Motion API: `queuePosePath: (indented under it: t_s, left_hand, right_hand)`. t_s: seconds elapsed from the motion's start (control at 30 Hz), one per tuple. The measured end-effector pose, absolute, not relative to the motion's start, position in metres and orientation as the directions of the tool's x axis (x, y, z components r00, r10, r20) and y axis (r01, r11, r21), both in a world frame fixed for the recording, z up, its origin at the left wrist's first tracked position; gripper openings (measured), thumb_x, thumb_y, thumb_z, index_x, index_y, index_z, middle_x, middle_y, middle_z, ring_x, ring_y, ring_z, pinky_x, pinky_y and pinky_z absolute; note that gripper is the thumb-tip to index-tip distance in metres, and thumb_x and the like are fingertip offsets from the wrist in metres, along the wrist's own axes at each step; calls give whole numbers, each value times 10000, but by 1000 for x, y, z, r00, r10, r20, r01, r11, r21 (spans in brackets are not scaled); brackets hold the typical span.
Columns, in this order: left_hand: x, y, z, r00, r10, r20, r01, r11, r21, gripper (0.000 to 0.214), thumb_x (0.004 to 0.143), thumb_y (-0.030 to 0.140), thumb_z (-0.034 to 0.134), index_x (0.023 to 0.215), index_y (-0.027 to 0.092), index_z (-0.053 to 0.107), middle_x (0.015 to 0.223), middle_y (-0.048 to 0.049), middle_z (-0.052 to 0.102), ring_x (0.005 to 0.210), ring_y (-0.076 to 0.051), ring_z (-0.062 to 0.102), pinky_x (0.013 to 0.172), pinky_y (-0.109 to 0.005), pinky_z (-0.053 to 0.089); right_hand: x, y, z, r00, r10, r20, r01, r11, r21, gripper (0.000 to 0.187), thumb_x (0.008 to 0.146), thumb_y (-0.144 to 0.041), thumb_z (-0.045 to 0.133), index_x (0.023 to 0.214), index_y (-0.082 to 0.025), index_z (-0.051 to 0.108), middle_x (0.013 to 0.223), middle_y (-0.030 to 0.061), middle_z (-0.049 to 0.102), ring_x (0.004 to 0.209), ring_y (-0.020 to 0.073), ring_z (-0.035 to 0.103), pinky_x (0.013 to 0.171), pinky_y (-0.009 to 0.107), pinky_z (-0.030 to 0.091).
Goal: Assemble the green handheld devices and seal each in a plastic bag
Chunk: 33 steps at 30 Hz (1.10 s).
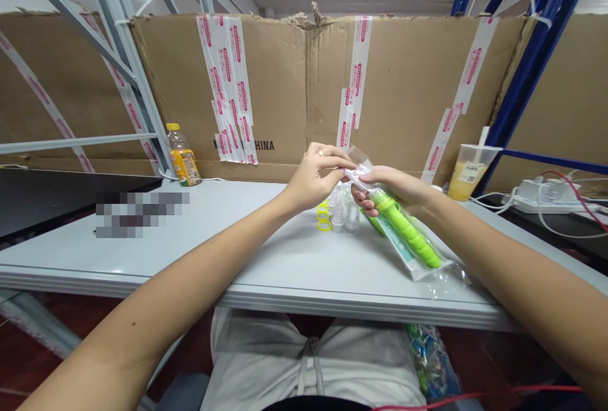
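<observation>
My right hand (387,184) is wrapped round the upper part of a clear plastic bag (420,270), which slants down toward the table's front edge. Inside the bag lie a bright green ribbed handle (412,233) and a teal printed card (395,245). My left hand (319,173), with a ring on one finger, pinches the top end of the same bag. Below and behind the hands stand several clear plastic cylinders (351,218) and a row of yellow rings (324,225). Another green piece (375,222) is partly hidden by the bag.
On the grey table (180,252), a juice bottle (185,158) stands at the back left and a plastic cup of yellow drink (468,173) at the back right. Behind the cup is a power strip (546,196) with cables. A cardboard wall (285,82) closes off the back.
</observation>
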<state>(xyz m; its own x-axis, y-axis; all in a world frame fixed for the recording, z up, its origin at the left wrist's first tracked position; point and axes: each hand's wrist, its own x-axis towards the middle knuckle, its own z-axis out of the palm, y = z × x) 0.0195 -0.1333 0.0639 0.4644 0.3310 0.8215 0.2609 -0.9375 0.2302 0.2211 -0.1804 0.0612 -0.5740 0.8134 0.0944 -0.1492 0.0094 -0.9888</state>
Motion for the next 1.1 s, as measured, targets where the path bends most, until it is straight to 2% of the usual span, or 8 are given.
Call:
queuePosePath:
  t_s: [0.23,0.37,0.47,0.57,0.67,0.8,0.9,1.1]
  left_hand:
    - [23,-135,67,356,382,853,260,-917,302,142,874,317,638,927,229,736,1203,-65,642,1243,-250,507,1099,-488,374]
    - [27,-140,68,486,527,697,-45,-781,623,335,836,483,685,1000,192,658,914,-59,697,840,-191,673,814,-365,540]
    - [28,-142,68,537,597,596,-159,-622,767,396,780,523,735,967,197,611,733,-7,647,498,-118,576,523,-287,490]
    - [25,-139,69,511,625,590,-141,-616,775,397,738,528,772,852,185,607,650,14,606,425,-82,491,443,-253,410]
    - [25,-133,67,466,628,623,-124,-650,749,409,706,523,800,792,170,613,699,-7,633,547,-100,557,525,-254,451]
    - [28,-129,64,449,622,642,-151,-655,740,404,700,510,804,783,160,619,761,-21,643,699,-129,603,645,-276,492]
    - [29,-130,63,439,623,648,-133,-668,733,387,708,493,802,765,156,621,740,-15,630,697,-126,587,656,-277,482]
    - [30,-136,63,415,623,663,-162,-666,728,341,731,431,798,881,182,620,795,-18,631,746,-139,611,658,-274,501]
  right_hand:
    - [217,-178,61,-530,824,199,-252,71,-965,151,851,-297,620,908,-161,588,721,20,595,595,135,542,552,274,497]
    - [204,-176,58,-450,853,266,-315,127,-940,167,860,-328,595,873,-162,595,730,40,628,638,164,598,625,306,540]
    - [192,-174,54,-454,840,298,-341,145,-929,207,891,-367,564,896,-163,593,735,57,651,658,188,635,670,339,560]
    - [184,-172,48,-470,823,319,-346,161,-924,243,924,-414,532,945,-176,572,741,65,663,667,204,646,700,382,567]
    - [183,-170,44,-395,855,337,-251,252,-935,288,917,-472,545,914,-184,561,701,53,643,640,202,624,650,369,550]
    - [188,-171,45,-148,854,500,142,518,-843,377,880,-514,592,699,-186,550,594,6,545,561,147,516,508,265,434]
    - [192,-174,51,-33,805,592,342,566,-750,398,879,-434,587,575,-191,507,509,-19,444,477,110,420,427,244,322]
    - [196,-182,61,-8,799,602,258,583,-770,216,841,-329,622,674,-195,592,515,-31,475,392,93,426,358,234,306]
